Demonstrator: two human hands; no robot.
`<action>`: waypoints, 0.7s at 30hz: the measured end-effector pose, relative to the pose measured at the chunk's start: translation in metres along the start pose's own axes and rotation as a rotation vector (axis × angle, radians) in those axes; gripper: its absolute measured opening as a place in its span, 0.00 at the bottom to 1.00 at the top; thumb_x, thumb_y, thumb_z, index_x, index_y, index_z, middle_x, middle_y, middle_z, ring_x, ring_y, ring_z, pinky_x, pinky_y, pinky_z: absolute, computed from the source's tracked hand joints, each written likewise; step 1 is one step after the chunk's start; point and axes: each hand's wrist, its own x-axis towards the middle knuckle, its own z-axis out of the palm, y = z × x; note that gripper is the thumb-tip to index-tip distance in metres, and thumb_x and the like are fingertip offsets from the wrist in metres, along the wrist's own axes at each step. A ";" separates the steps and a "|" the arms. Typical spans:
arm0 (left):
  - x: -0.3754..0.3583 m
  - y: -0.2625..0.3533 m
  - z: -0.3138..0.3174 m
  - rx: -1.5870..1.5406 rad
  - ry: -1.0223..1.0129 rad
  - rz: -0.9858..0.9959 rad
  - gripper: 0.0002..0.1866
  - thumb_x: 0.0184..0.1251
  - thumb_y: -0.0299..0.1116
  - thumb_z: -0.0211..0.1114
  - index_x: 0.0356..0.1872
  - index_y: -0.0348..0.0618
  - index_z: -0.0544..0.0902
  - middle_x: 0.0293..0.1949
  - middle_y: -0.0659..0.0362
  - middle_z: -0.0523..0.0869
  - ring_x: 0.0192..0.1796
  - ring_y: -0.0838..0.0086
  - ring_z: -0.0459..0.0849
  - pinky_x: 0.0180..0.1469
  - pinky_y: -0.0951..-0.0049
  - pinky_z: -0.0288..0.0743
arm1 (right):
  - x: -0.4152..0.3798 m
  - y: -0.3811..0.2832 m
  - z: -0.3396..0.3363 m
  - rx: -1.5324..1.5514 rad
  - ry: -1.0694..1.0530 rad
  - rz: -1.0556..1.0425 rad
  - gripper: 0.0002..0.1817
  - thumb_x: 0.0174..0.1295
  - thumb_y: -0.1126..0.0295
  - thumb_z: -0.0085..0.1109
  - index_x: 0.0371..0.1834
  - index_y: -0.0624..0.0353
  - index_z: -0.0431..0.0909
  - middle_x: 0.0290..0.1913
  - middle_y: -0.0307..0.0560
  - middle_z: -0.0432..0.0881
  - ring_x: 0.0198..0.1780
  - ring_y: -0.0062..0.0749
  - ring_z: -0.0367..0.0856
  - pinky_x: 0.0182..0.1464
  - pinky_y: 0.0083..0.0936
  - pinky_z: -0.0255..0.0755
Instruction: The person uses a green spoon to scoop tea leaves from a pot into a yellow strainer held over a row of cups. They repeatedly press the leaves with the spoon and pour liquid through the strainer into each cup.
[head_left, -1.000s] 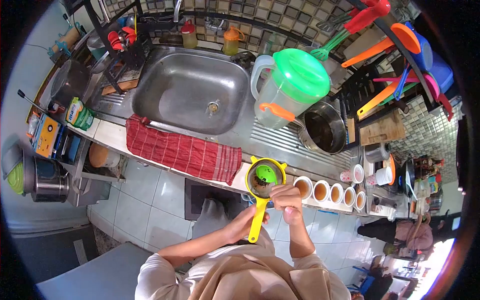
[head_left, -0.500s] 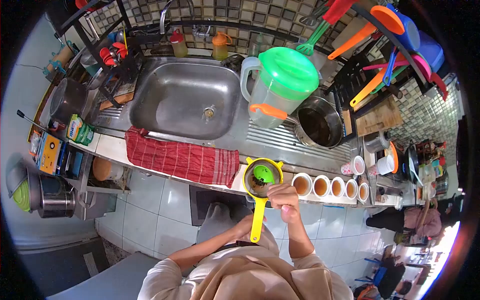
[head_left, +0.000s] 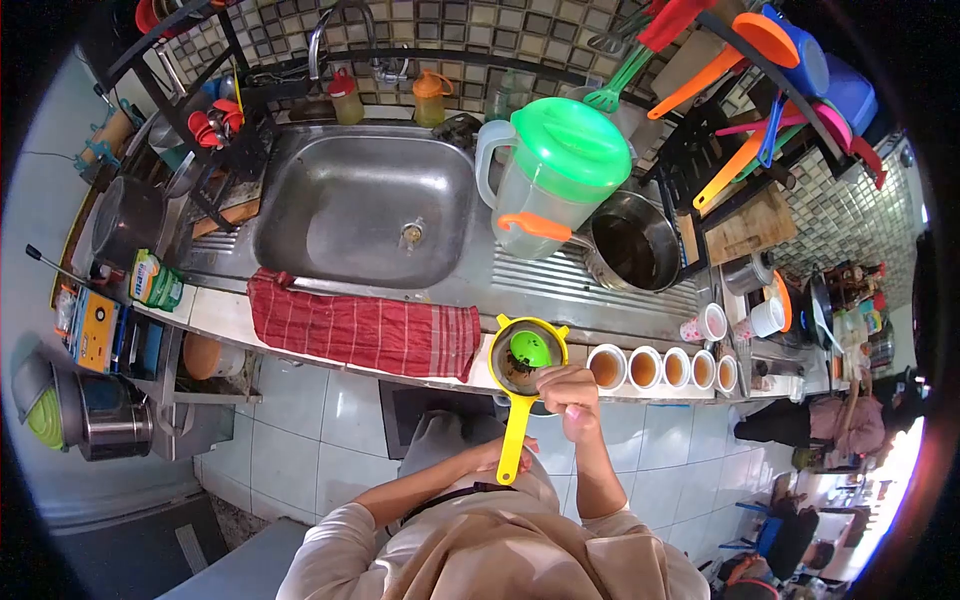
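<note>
A yellow strainer (head_left: 513, 440) with dark wet bits in its mesh lies at the counter's front edge, its handle pointing toward my body. In its bowl sits a green plastic spoon (head_left: 530, 349). My right hand (head_left: 568, 400) is closed at the strainer's right rim, around what seems to be the spoon's handle, which the fist hides. Part of a pale round vessel shows under the strainer. My left hand (head_left: 492, 456) is at my waist, behind the strainer's handle, fingers loosely apart and partly covered. To the right stands a row of several cups of brown liquid (head_left: 645, 369).
A lidded pitcher (head_left: 560, 165) and a pot of dark liquid (head_left: 635, 245) stand on the drainboard behind. Left are the sink (head_left: 365, 200) and a red cloth (head_left: 365, 325). Stacked cups (head_left: 765, 318) lie farther right. Utensils hang at upper right. Other people (head_left: 845, 425) are at far right.
The view has shifted slightly. My right hand, the green spoon and the strainer hold nearly the same positions. The left hand's fingers show a little more beside the strainer's handle.
</note>
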 end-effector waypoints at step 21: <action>-0.038 -0.013 -0.112 1.371 0.641 0.197 0.10 0.53 0.41 0.56 0.31 0.46 0.75 0.27 0.51 0.81 0.32 0.55 0.80 0.34 0.58 0.73 | 0.001 -0.001 0.016 -0.096 0.062 0.005 0.17 0.46 0.60 0.42 0.08 0.60 0.57 0.10 0.44 0.58 0.11 0.37 0.57 0.17 0.28 0.50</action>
